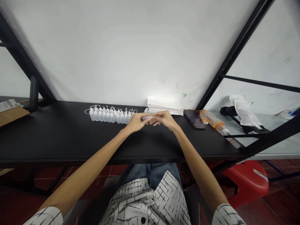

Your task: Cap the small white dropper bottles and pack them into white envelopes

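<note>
As we look down from the head cam, white wall point(122, 47) fills most of the view, with black metal framing point(236, 50) running up the right side and a black tabletop point(58, 140) across the middle. Below the table edge we see red floor tiles point(283, 209), a red plastic stool point(246, 184) at right, and the person's checked shirt point(142, 200) over jeans point(150, 172).

Along the table's far edge, left to right, we have a row of small translucent dropper bottles point(107, 116) with thin looped tethers at the caps, a stack of white sheets point(164, 106), a pixelated item point(194, 118) and a clear tube with orange contents point(214, 121).

Both forearms come in from the bottom and meet near the far edge, just right of the row. The left hand point(136, 122) pinches one small translucent bottle point(147, 117) between thumb and fingers, a narrow grip, with the bottle lying roughly sideways. The right hand point(166, 120) closes in at the bottle's right end, also narrow. We cannot tell if it holds a cap or only touches.

We judge the bottle light, thin-walled and soft, likely slick and easy to dent under hard pinching. Best hold looks like the body near the shoulder, not the nozzle tip.
</note>
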A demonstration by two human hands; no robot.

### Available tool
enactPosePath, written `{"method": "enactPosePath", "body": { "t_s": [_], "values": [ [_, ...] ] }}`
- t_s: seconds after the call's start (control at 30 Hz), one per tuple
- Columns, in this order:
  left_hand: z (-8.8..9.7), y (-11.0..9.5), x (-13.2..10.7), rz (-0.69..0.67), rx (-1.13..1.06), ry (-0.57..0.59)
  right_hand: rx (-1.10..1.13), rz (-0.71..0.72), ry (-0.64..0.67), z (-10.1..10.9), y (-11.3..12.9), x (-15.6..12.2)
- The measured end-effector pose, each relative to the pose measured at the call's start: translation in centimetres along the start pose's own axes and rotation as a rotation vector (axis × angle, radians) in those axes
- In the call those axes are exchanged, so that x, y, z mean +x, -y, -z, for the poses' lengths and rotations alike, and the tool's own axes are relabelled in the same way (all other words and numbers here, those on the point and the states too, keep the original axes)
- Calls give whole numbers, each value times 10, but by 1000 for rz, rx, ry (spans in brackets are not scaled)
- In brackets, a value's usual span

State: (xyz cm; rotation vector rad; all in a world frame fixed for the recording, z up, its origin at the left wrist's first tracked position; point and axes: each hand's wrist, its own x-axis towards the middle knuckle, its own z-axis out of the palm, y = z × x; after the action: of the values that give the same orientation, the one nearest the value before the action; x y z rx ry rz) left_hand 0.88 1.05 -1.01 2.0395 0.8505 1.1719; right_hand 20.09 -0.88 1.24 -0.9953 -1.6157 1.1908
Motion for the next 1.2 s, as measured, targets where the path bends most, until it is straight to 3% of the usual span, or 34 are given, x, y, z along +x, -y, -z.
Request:
{"method": "enactPosePath", "body": {
  "t_s": [0.1, 0.47, 0.63, 0.8, 1.2],
  "values": [
    [0, -2, 0, 42, -74, 53, 46, -14, 35, 3, 0, -1],
    [-1, -15, 2, 88, -445, 47, 40, 26, 85, -3, 11, -5],
    [-1, -15, 4, 89, -475, 0, -13, 39, 68, -10, 9, -3],
    [-2, -13, 5, 108, -484, -46, -83, 73, -35, -17, 5, -1],
    [4, -11, 3, 171, -507, 5, 18, 135, -44, -28, -1, 5]
  ]
}}
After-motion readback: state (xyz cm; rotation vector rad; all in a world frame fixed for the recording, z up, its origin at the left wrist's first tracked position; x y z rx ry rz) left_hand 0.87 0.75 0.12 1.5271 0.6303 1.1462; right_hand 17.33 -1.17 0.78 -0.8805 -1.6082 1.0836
